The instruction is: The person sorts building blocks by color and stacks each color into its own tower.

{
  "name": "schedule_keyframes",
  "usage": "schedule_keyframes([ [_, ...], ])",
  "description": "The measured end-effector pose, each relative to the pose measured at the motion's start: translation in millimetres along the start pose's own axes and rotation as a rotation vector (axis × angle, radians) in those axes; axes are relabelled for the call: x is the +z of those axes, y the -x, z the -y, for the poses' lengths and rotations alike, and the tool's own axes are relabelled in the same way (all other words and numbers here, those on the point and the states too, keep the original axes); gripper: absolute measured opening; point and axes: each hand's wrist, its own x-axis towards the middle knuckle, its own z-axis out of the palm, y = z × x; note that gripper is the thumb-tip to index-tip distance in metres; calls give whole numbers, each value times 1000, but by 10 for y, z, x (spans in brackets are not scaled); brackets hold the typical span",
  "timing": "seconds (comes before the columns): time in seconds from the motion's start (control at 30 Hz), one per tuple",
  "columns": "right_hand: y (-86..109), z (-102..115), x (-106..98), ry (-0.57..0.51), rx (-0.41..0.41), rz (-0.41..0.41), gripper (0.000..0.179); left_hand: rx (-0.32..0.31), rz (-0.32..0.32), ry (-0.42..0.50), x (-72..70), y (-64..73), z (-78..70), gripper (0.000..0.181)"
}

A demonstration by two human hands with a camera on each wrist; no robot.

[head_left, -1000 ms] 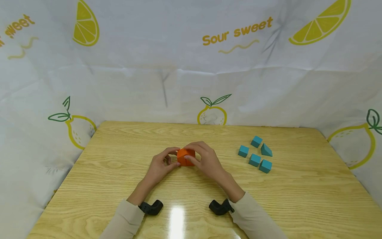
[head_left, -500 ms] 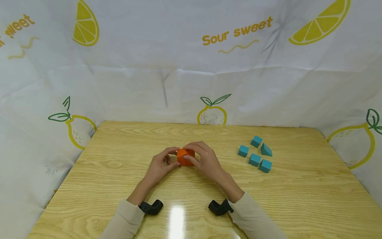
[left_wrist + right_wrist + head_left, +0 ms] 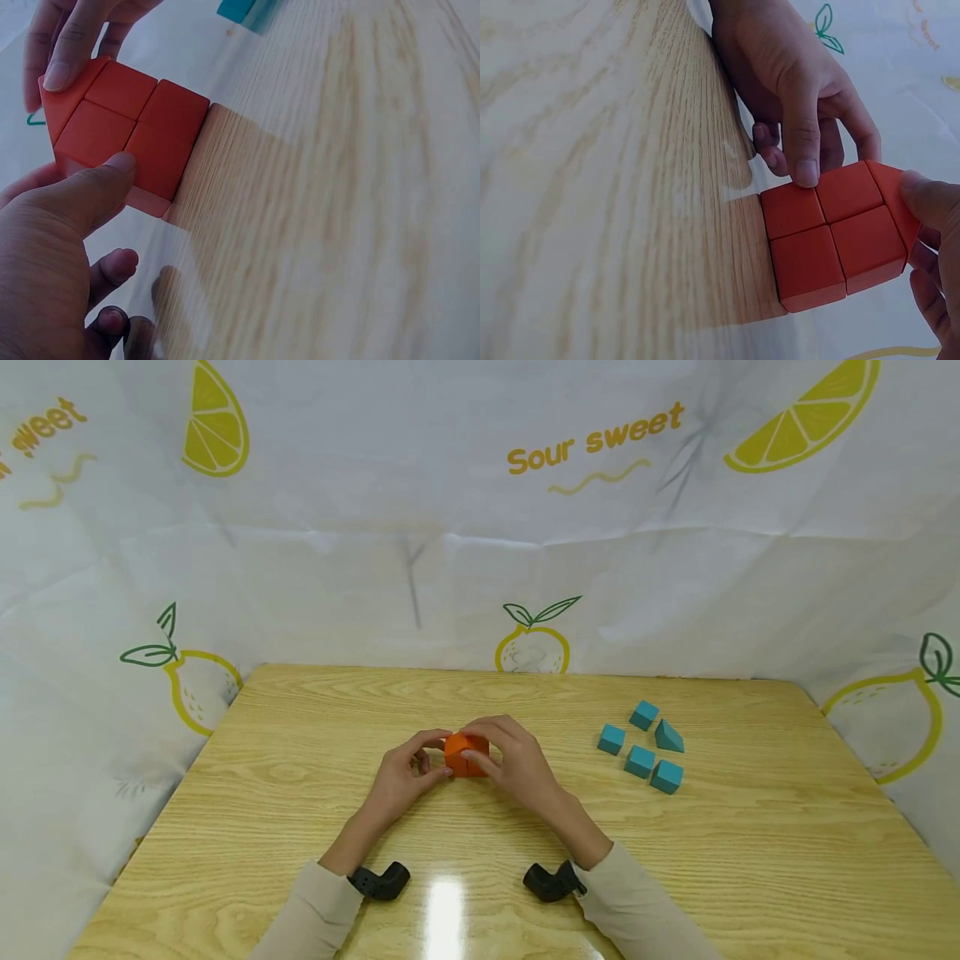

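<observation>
Several orange cubes, two wide and two high, stand stacked on the table, with an orange triangular block on top as a roof. In the head view this stack lies between both hands. My left hand pinches the stack's left side between thumb and fingers. In the left wrist view, its thumb presses on the front of the cubes. From the right, my right hand pinches the triangular block, its thumb on the front face. Its fingers behind the block are partly hidden.
Right of the hands lie several loose blue cubes and a blue triangular block. The wooden table meets a white lemon-printed cloth behind and at both sides.
</observation>
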Motion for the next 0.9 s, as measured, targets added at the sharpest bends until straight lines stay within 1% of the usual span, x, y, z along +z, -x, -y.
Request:
schedule_keyframes([
  [0.17, -1, -11, 10, 4, -19, -14, 35, 1, -9, 12, 4, 2, -2, 49],
  [0.27, 1, -19, 16, 7, -20, -17, 34, 9, -16, 18, 9, 3, -7, 49],
  [0.43, -1, -16, 10, 11, -11, -16, 33, -4, -16, 4, 17, 3, -29, 50],
  [0.5, -1, -18, 9, 11, -7, -13, 33, -9, -11, -1, 8, 5, -81, 49],
  [0.7, -3, -12, 8, 13, -4, -2, 33, 5, -1, 7, -77, 21, -397, 45],
  [0.73, -2, -12, 8, 16, -3, 1, 33, 6, 0, 9, -85, 23, -427, 45],
  [0.9, 5, -19, 13, 17, 2, 5, 32, 0, 2, 10, -94, 25, -455, 45],
])
